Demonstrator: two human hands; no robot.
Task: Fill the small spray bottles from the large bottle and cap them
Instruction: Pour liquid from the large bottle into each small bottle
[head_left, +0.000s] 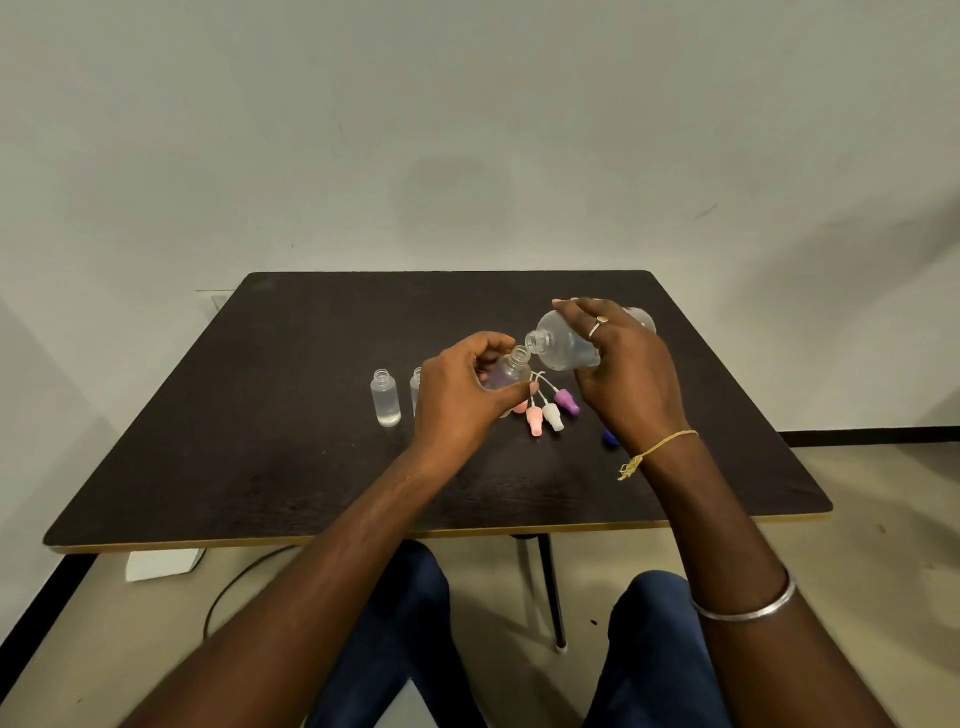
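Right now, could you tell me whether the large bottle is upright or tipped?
Tipped: the right hand holds the large bottle, neck angled down toward the small bottle.

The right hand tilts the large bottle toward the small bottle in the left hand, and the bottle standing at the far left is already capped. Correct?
Not quite: the head view shows the standing bottle uncapped, its neck open. The right hand does tilt the large bottle toward the small bottle in the left hand.

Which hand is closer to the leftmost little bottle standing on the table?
Left. The left hand, gripping another small bottle, is just right of the standing bottle; the right hand, tipping the large bottle, is farther right, beyond the left hand.
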